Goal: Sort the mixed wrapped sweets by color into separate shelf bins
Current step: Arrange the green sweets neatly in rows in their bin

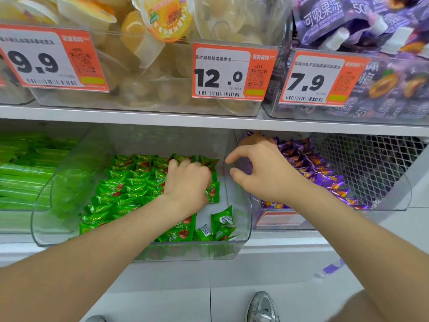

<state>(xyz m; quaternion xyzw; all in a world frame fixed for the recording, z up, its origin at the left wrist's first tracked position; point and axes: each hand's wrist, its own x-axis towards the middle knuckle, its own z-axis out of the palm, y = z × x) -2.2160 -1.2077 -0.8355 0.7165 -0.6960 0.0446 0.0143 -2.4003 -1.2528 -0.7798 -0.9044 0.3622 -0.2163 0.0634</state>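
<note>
Silver shoe [262,307] on floor; left hand [188,182] in clear bin [246,205], fingers curled into green wrapped sweets [130,182], grip unclear; right hand [262,168] at the wall beside purple wrapped sweets [325,173], thumb and forefinger apart, empty; above, 9.9 tag [34,62], 12.0 tag [220,75], 7.9 tag [308,81].

The light is bright, even and white. The left hand [185,182] gripping the green sweets [130,182] casts only a soft shadow, and the wrappers glint. Left of the grip, the clear bin wall [69,182] has hazy glare. Above the grip, the price tags [232,73] are slightly blurred and the shelf edge [139,113] bends.
</note>
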